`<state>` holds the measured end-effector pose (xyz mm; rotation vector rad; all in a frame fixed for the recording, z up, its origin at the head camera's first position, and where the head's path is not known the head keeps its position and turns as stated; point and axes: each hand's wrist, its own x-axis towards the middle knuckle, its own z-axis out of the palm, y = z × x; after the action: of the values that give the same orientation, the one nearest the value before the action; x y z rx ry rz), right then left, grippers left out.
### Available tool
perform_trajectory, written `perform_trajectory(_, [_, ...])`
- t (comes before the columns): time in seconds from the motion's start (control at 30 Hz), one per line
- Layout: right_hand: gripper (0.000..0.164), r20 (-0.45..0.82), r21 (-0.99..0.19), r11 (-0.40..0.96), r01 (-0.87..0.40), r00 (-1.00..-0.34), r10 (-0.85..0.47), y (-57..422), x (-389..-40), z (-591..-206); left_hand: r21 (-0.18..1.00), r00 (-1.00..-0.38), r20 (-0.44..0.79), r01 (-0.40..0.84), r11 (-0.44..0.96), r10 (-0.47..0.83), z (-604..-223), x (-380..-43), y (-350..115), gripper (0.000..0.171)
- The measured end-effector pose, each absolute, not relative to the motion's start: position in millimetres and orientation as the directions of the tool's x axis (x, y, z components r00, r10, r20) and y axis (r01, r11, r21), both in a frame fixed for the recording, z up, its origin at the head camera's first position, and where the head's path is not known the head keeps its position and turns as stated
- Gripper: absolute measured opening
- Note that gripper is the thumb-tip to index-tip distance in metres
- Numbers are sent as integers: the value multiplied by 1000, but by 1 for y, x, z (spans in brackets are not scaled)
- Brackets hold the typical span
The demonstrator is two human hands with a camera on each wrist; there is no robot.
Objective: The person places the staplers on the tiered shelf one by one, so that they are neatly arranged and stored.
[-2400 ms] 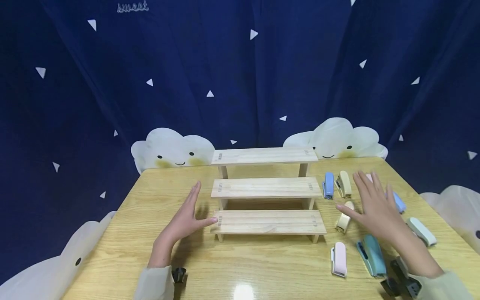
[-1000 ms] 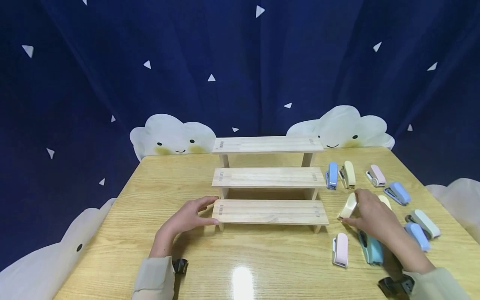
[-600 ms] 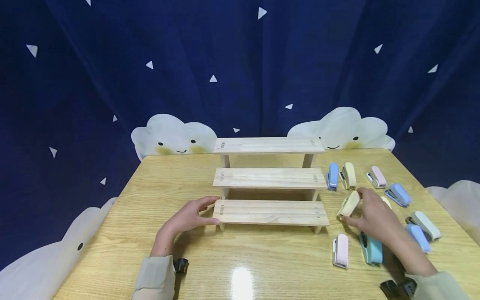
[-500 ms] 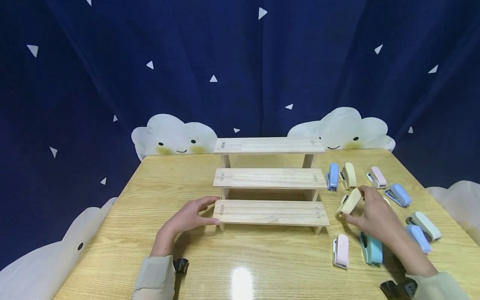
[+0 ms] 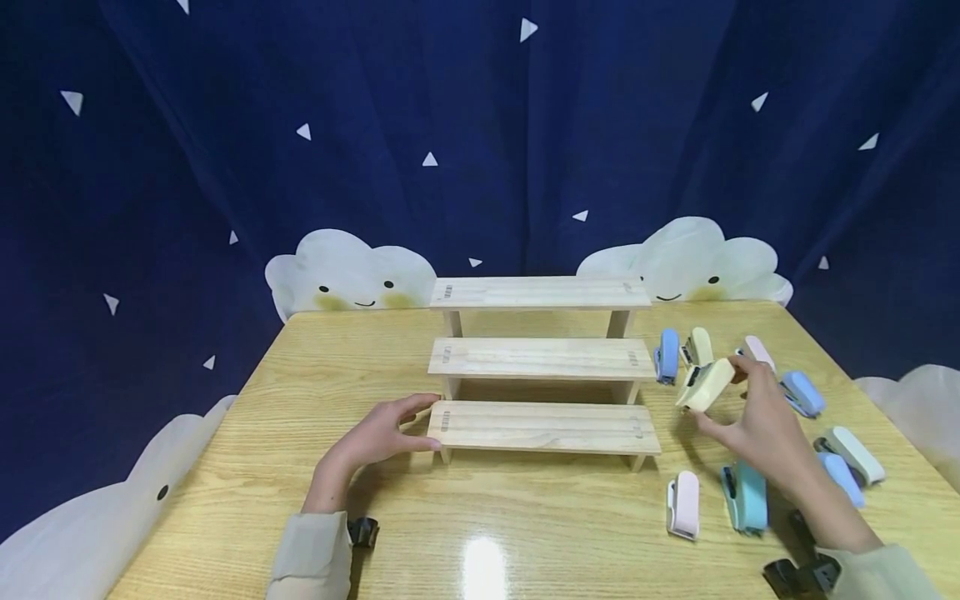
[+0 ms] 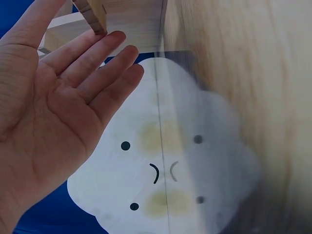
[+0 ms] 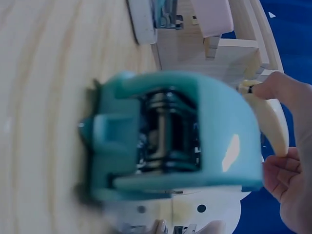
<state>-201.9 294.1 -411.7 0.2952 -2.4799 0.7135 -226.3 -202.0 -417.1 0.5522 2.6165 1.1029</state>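
A cream stapler (image 5: 710, 385) is pinched between the thumb and fingers of my right hand (image 5: 774, 429), tilted and raised over the right side of the table. In the right wrist view, the cream stapler (image 7: 270, 122) shows at the fingertips, partly behind a large teal stapler (image 7: 226, 141). My left hand (image 5: 375, 435) is at the left end of a three-step wooden rack (image 5: 543, 427), thumb by the front corner of the lowest step and fingertips by its back corner. The left wrist view shows that hand (image 6: 58, 107) with its fingers extended and its fingertips at the board's end.
Around my right hand lie a blue stapler (image 5: 666, 357), another cream one (image 5: 700, 346), a pink one (image 5: 683, 504), the teal one (image 5: 750, 497), a white one (image 5: 857, 454) and several more. A dark blue curtain (image 5: 480, 150) hangs behind the wooden table (image 5: 337, 358).
My right hand came down, took hold of the cream stapler and raised it, tilting it. The left hand moved in to the lowest step's left end and has stayed there.
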Motion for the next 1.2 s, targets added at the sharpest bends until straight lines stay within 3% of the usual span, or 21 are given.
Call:
perform_trajectory(0.37, [91, 677, -450, 764, -462, -735, -46, 290, -210, -387, 733, -899, -90, 232, 639, 429, -416, -225, -202, 78])
perform_trajectory(0.7, [90, 760, -323, 748, -580, -630, -161, 276, -223, -358, 744, -896, -87, 232, 627, 435, -417, -225, -203, 78])
perform_trajectory(1.2, [91, 745, -267, 680, -683, -594, -304, 234, -255, -326, 753, -890, -70, 249, 609, 451, -416, -225, -202, 76])
